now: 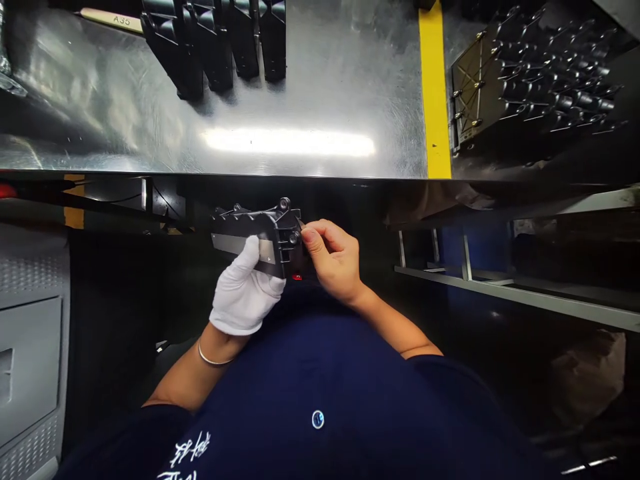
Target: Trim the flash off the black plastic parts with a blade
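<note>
My left hand [245,293], in a white glove, grips a black moulded plastic part [235,225] in front of my body. Its thumb presses on a flat silver-grey strip [227,245] along the part's face. Round bosses and ribs stand out on the upper and right edges of the part. At that right edge is my bare right hand [334,257], thumb and forefinger pinched together. A thin dark tip shows at the pinch, too small to name, close to the corner of the part.
Ahead lies a shiny metal table [320,80] with a yellow stripe [434,87]. Several black plastic parts [245,40] stand at its back left, beside a pale tool marked A35 [113,20]. More black parts [555,80] are grouped at right. A metal frame [500,287] stands lower right.
</note>
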Tool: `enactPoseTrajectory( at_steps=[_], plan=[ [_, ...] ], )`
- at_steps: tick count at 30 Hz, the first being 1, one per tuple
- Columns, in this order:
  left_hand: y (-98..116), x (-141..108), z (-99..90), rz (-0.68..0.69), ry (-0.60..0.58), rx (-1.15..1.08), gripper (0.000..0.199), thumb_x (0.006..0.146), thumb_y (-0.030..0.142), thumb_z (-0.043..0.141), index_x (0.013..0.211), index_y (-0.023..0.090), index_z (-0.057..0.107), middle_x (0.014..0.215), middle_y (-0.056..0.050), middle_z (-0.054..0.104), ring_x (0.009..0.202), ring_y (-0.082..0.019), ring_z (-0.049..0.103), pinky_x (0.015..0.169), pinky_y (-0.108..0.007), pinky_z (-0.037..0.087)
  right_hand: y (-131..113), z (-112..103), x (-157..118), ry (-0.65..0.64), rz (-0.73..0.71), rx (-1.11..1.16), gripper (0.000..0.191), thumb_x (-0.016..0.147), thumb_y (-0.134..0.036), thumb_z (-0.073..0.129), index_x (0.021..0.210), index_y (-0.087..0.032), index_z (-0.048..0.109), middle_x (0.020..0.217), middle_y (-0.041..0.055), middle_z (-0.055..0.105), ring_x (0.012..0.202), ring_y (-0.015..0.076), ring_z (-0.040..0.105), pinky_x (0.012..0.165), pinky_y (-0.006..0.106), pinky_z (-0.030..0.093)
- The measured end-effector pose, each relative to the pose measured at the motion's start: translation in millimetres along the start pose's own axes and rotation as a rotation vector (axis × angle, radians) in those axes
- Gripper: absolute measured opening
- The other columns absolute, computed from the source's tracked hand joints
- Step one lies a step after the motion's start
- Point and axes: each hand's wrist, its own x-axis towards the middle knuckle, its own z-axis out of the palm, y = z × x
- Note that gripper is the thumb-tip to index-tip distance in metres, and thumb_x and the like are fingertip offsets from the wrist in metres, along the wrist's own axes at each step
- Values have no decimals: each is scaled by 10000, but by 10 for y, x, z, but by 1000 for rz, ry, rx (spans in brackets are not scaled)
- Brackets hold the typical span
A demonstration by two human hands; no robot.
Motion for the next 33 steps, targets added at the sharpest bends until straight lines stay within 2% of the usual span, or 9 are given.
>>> enactPoseTrajectory(
  at_steps=[2, 6, 9, 12, 14, 18, 22, 26, 33],
  plan=[
    [-19, -8, 19, -31, 9, -13, 362, 1019, 163, 382, 895, 220, 717, 742, 51, 772, 649, -58, 731, 626, -101, 572, 38, 67, -27, 102, -55, -30, 352, 917, -499, 584, 774, -180, 626, 677, -17, 545, 599, 88, 476, 562, 240, 410],
    [-8, -18, 60, 6, 37, 8, 273, 982, 174, 486, 846, 229, 717, 752, 58, 773, 633, -61, 725, 586, -94, 562, 87, 61, -14, 236, -30, 22, 385, 931, -555, 529, 807, -198, 603, 665, -27, 519, 573, 86, 468, 563, 240, 425],
    [39, -15, 70, 17, 84, 12, 311, 988, 152, 450, 830, 231, 707, 722, 63, 759, 664, -54, 729, 626, -89, 568, 70, -81, 46, 44, -69, -27, 357, 964, -496, 507, 833, -191, 640, 690, -12, 575, 603, 90, 525, 586, 236, 447],
    [82, -11, 51, 9, 103, 81, 304, 972, 136, 469, 780, 225, 688, 679, 52, 734, 812, -70, 748, 700, -92, 573, 39, -232, 101, -161, -245, -137, 324, 979, -394, 515, 804, -172, 674, 687, 8, 630, 617, 96, 564, 583, 236, 451],
    [92, -9, 29, 37, 78, 156, 255, 948, 131, 507, 796, 226, 687, 711, 46, 737, 939, -92, 739, 749, -104, 574, 31, -293, 124, -184, -347, -211, 308, 973, -357, 531, 788, -166, 687, 666, 14, 646, 593, 97, 562, 569, 240, 450],
    [82, -13, 11, 71, 14, 202, 204, 928, 129, 529, 973, 224, 704, 827, 21, 767, 1054, -144, 715, 855, -162, 575, 35, -325, 141, -197, -417, -308, 301, 965, -336, 546, 769, -163, 695, 629, 16, 644, 551, 93, 532, 534, 237, 439],
    [66, -35, 51, 22, 37, 111, 294, 959, 100, 450, 1079, 199, 699, 791, 11, 766, 1014, -152, 731, 911, -213, 573, 41, -320, 138, -192, -462, -311, 264, 955, -289, 567, 768, -152, 693, 620, 14, 636, 542, 83, 511, 523, 221, 421],
    [56, -39, 65, 7, 19, 106, 306, 949, 99, 473, 1154, 192, 681, 820, 11, 771, 1041, -148, 720, 987, -243, 539, 34, -327, 132, -175, -475, -305, 246, 948, -288, 577, 776, -159, 698, 605, 6, 618, 530, 85, 498, 510, 225, 405],
    [40, -33, 31, -25, -54, 92, 336, 961, 99, 465, 1225, 181, 654, 798, 12, 769, 869, -114, 752, 901, -193, 576, 2, -371, 153, -227, -409, -332, 282, 952, -321, 556, 758, -180, 705, 617, 15, 641, 540, 100, 523, 521, 246, 420]
  ],
)
